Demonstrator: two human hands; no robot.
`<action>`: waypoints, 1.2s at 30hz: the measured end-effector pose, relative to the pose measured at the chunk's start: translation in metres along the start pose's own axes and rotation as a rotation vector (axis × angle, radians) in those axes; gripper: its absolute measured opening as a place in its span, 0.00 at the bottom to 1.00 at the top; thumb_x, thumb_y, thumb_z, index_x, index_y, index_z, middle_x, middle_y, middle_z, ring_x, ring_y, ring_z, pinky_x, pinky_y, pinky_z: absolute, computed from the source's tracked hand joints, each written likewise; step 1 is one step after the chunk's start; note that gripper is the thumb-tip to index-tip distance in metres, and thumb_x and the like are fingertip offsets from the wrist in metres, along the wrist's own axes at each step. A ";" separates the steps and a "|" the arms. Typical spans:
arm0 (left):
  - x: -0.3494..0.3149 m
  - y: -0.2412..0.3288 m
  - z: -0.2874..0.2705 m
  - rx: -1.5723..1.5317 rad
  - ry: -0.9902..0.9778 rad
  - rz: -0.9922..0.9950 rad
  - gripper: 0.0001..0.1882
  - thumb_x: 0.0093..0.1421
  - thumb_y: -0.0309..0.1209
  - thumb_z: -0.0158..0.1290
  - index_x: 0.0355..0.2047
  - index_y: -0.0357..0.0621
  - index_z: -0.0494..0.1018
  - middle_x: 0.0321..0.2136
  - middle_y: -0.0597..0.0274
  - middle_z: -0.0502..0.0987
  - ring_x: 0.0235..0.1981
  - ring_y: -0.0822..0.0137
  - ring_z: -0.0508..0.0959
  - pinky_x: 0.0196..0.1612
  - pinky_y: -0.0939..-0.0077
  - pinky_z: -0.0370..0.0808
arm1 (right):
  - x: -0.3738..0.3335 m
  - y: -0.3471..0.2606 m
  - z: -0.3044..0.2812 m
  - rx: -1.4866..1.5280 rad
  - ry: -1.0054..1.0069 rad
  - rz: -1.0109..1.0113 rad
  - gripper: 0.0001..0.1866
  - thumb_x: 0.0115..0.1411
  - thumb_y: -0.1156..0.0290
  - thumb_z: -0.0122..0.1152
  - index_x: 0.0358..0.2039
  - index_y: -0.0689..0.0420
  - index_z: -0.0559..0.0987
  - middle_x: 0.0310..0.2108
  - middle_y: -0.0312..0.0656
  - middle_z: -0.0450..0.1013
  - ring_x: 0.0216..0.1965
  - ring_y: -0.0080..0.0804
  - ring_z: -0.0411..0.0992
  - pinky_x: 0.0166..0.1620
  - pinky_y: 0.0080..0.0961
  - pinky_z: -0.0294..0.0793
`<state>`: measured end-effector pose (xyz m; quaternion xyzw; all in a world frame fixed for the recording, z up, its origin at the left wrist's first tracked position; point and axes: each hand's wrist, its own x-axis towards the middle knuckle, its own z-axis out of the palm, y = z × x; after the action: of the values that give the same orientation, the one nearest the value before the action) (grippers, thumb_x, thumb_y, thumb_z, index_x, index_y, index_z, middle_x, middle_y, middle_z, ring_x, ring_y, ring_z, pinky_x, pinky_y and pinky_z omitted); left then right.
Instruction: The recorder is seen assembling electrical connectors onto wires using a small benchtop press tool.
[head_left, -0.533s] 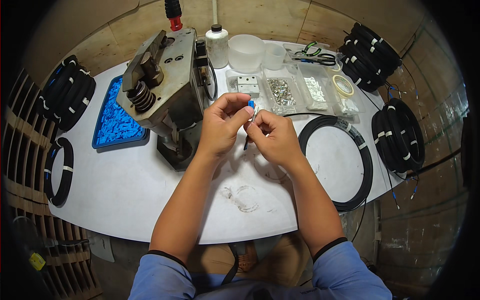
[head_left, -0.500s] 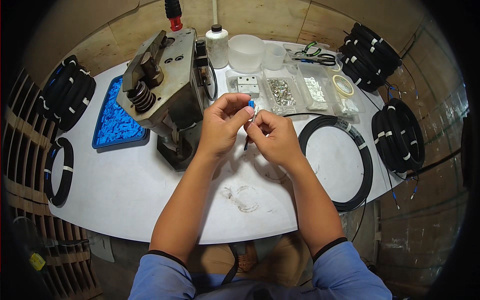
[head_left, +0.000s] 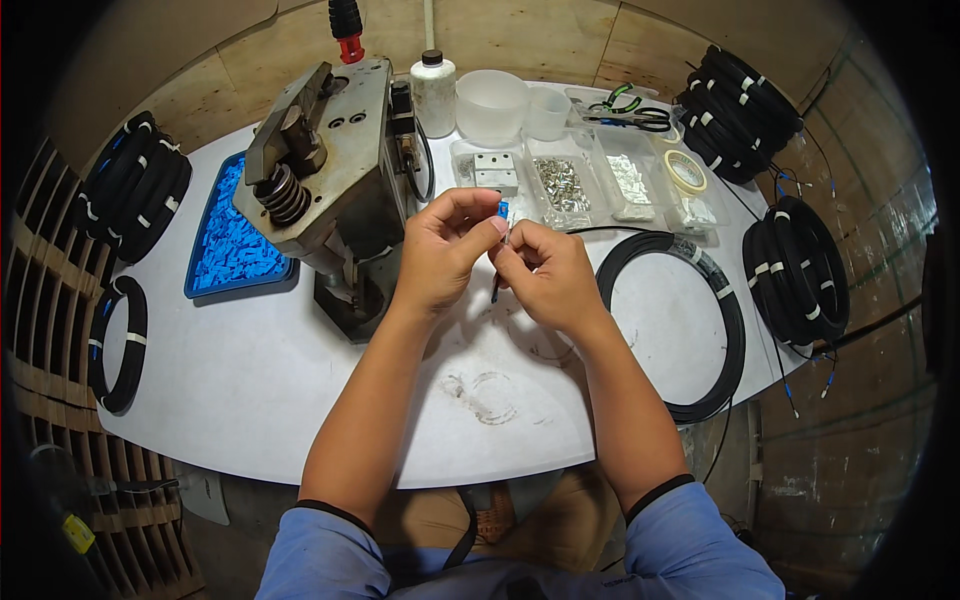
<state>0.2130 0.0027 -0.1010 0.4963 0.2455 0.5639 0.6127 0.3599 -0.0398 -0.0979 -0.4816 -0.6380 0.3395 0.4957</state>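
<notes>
Both hands meet above the middle of the table, to the right of the press. Between the thumb and forefinger of my left hand [head_left: 440, 258] is a small blue plastic sleeve [head_left: 503, 209], upright. Close against it, the closed fingers of my right hand [head_left: 552, 275] pinch a thin black cable, whose short dark end [head_left: 495, 290] hangs below the fingertips. Fingers hide where sleeve and cable meet, so I cannot tell how far one is inside the other. Behind my right hand, a black cable runs to the coil [head_left: 728, 345] lying on the table.
A heavy metal press [head_left: 350, 150] stands left of my hands, beside a blue tray [head_left: 243, 291] of blue sleeves. Clear bins [head_left: 600, 205] of metal terminals and white pieces, a bottle [head_left: 433, 95], tubs, tape [head_left: 686, 170] and pliers [head_left: 622, 97] line the back. Cable coils [head_left: 795, 270] flank the table.
My fingers have shifted very slightly around the blue sleeve and the cable, and the hanging cable end has tilted a little. Both arms stay in place.
</notes>
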 end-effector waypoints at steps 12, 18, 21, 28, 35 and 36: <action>-0.002 0.006 0.003 0.000 -0.010 -0.029 0.15 0.55 0.20 0.58 0.45 0.36 0.77 0.38 0.63 0.79 0.36 0.76 0.76 0.40 0.80 0.75 | 0.000 -0.005 -0.001 -0.034 0.009 -0.009 0.13 0.58 0.69 0.60 0.20 0.61 0.73 0.13 0.35 0.71 0.16 0.16 0.65 0.20 0.20 0.63; 0.000 0.002 -0.002 -0.003 -0.006 -0.021 0.16 0.54 0.18 0.54 0.45 0.37 0.78 0.34 0.65 0.77 0.35 0.76 0.75 0.41 0.81 0.74 | -0.001 -0.005 -0.002 -0.056 0.001 -0.017 0.13 0.58 0.69 0.60 0.20 0.61 0.73 0.13 0.36 0.71 0.15 0.16 0.65 0.20 0.20 0.63; -0.001 0.003 -0.002 0.019 -0.025 -0.046 0.18 0.57 0.14 0.50 0.49 0.32 0.73 0.40 0.59 0.75 0.38 0.74 0.75 0.44 0.82 0.75 | -0.001 -0.007 -0.002 -0.060 -0.005 -0.015 0.13 0.59 0.69 0.60 0.20 0.61 0.73 0.13 0.36 0.71 0.15 0.17 0.66 0.20 0.20 0.63; 0.000 0.001 -0.003 0.008 -0.024 -0.046 0.18 0.55 0.14 0.50 0.48 0.32 0.73 0.40 0.60 0.75 0.37 0.74 0.75 0.44 0.82 0.75 | -0.001 -0.007 -0.003 -0.073 -0.015 -0.018 0.13 0.59 0.68 0.60 0.21 0.61 0.73 0.13 0.37 0.72 0.16 0.18 0.67 0.21 0.20 0.65; 0.001 0.000 -0.004 -0.016 -0.034 -0.043 0.18 0.55 0.14 0.50 0.47 0.32 0.73 0.40 0.60 0.74 0.38 0.74 0.74 0.42 0.82 0.74 | -0.002 -0.009 -0.003 -0.110 -0.013 -0.035 0.13 0.58 0.68 0.60 0.21 0.61 0.73 0.13 0.37 0.71 0.16 0.19 0.68 0.21 0.20 0.65; 0.001 0.000 -0.004 -0.014 -0.033 -0.042 0.18 0.55 0.14 0.50 0.47 0.32 0.73 0.40 0.60 0.74 0.38 0.74 0.74 0.42 0.82 0.74 | -0.002 -0.010 -0.002 -0.105 -0.013 -0.031 0.13 0.58 0.68 0.60 0.21 0.61 0.73 0.13 0.37 0.71 0.16 0.19 0.68 0.22 0.20 0.66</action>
<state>0.2097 0.0044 -0.1020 0.4959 0.2418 0.5442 0.6320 0.3594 -0.0447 -0.0890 -0.4949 -0.6657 0.3008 0.4705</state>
